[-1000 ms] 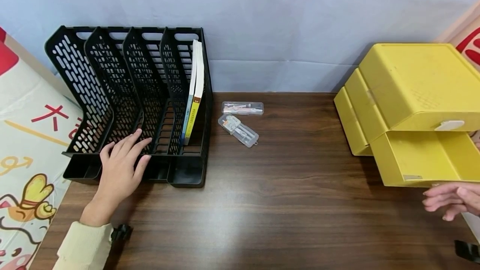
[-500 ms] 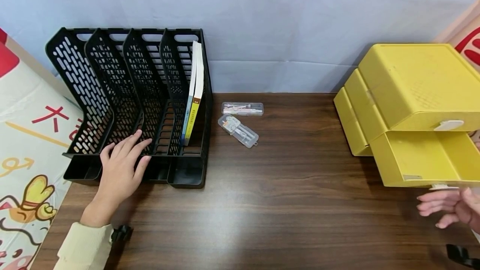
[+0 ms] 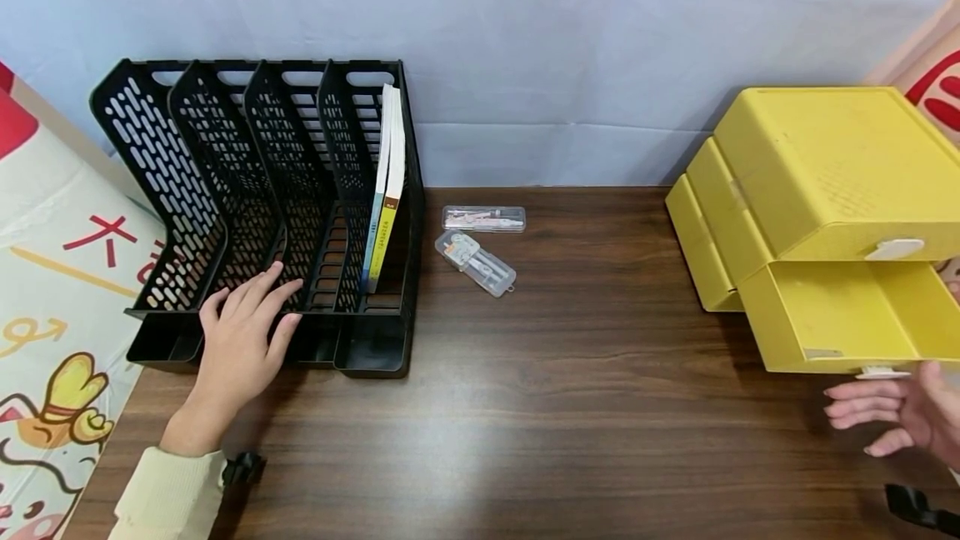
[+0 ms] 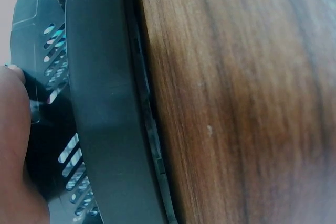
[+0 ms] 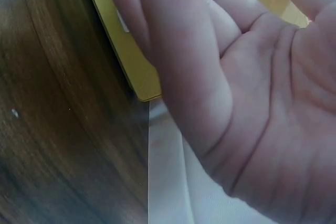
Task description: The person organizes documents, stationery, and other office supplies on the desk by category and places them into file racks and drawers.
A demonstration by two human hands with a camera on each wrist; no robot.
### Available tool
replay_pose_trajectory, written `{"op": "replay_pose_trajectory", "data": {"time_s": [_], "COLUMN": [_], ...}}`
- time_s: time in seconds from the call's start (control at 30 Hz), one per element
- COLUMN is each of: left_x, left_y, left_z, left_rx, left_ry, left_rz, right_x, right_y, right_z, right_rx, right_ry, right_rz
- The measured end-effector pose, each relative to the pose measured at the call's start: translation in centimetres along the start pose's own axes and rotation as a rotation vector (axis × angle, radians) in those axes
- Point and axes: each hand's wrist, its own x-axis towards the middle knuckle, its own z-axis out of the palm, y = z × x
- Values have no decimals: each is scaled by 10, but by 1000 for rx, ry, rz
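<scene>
On the left, my left hand [image 3: 242,342] rests with spread fingers on the front of a black file rack [image 3: 375,344]. In the left wrist view part of that hand [image 4: 18,156] shows beside the rack's dark front wall [image 4: 105,103]. Two thin books [image 3: 386,190], one with a yellow spine, lean in the rack's rightmost slot. At the right edge my right hand [image 3: 896,408] is by the front of a pulled-out yellow drawer [image 3: 855,307], fingers loosely extended and nothing held. The right wrist view shows its palm [image 5: 262,98]; whether the thumb touches the drawer, I cannot tell.
Two clear plastic cases, one straight [image 3: 483,218] and one slanted [image 3: 476,262], lie on the brown wooden table [image 3: 525,440] between rack and drawers. More yellow drawers [image 3: 832,165] are stacked above and below the pulled-out one. A pale cloth [image 3: 525,65] hangs behind.
My right hand has shifted a little left and down beside the drawer front, its thumb lifting away from the fingers. The white drawer handle has come into sight. My left hand stays put.
</scene>
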Motion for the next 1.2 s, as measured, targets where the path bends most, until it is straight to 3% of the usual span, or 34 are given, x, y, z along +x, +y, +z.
{"op": "replay_pose_trajectory", "data": {"time_s": [0.3,0.6,0.93,1.2], "left_x": [0,0,0,0], "left_y": [0,0,0,0], "left_z": [-1,0,0,1], "left_rx": [-1,-1,-4,-12], "left_ry": [-1,-2,0,10], "left_rz": [-4,-4,-6,-1], "right_x": [0,8,12,8], "right_y": [2,-3,0,6], "right_z": [0,7,8,0], "right_rx": [30,143,128,211], "right_ry": [31,-63,-89,-99], "right_rz": [-28,-60,-122,-134]}}
